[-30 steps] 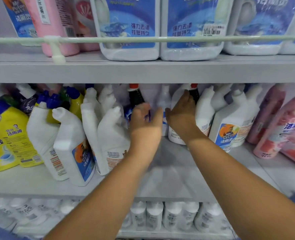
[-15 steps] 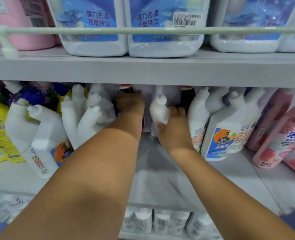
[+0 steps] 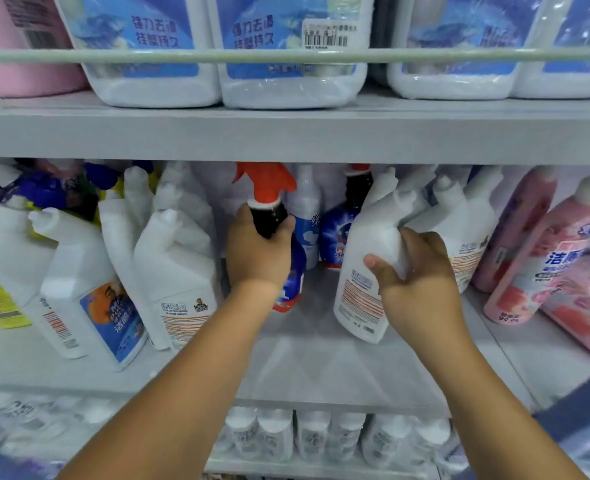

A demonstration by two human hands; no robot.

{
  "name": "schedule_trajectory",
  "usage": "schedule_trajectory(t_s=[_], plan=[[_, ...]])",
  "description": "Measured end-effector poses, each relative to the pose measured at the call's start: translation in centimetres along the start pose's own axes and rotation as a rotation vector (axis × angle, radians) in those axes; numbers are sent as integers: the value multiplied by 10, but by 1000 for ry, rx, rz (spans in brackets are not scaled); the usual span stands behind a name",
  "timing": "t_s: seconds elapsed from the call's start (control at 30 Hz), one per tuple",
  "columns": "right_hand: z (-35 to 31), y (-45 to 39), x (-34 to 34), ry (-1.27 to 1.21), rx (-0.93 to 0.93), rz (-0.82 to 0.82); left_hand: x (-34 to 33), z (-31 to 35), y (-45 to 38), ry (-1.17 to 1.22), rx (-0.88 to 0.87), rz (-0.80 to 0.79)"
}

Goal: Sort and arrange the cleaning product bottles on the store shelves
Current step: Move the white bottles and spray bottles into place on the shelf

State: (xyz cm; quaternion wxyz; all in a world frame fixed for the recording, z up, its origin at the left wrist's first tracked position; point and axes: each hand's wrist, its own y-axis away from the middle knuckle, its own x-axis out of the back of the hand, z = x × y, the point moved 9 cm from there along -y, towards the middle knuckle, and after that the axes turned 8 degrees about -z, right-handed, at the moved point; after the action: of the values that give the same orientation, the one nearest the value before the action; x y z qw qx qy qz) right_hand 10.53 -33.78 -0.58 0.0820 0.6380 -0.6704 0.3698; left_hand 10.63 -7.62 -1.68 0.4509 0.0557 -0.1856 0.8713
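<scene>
On the middle shelf [image 3: 314, 368], the left hand [image 3: 257, 252] curls its fingers around the dark neck of a spray bottle [image 3: 272, 216], just under the orange trigger head. The right hand [image 3: 421, 278] wraps around the side of a white angled-neck bottle [image 3: 366, 271], thumb on the label. Both bottles look like stiff, smooth plastic, probably full and rather heavy. The neck and the narrow waist seem the safest places to hold.

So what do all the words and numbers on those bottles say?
"强力去渍 挂壁持久": blue label of the big white jug on the top shelf, and its neighbour.
"99.9%": pink bottle, bottom.
"洁厕灵": white bottle, left.
Barcode sticker digits: too small.
Other labels: blurred.
</scene>
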Motion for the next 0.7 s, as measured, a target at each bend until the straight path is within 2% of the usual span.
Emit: schedule_trajectory(t_s=[0.13,0.27,0.4,0.5,0.7], plan=[[-8,-10,-16,-13,13,-30,19,-3,52,74,1,-92],[-26,-21,-49,-35,71,-121,36,3,85,33,-21,-178],[-43,-45,-93,-32,121,-246,44,-1,94,25,-20,-228],[-60,-63,-117,-22,204,-271,44,-3,95,6,-22,-241],[-62,-99,-153,52,106,-411,45,1,96,-41,-37,-251]])
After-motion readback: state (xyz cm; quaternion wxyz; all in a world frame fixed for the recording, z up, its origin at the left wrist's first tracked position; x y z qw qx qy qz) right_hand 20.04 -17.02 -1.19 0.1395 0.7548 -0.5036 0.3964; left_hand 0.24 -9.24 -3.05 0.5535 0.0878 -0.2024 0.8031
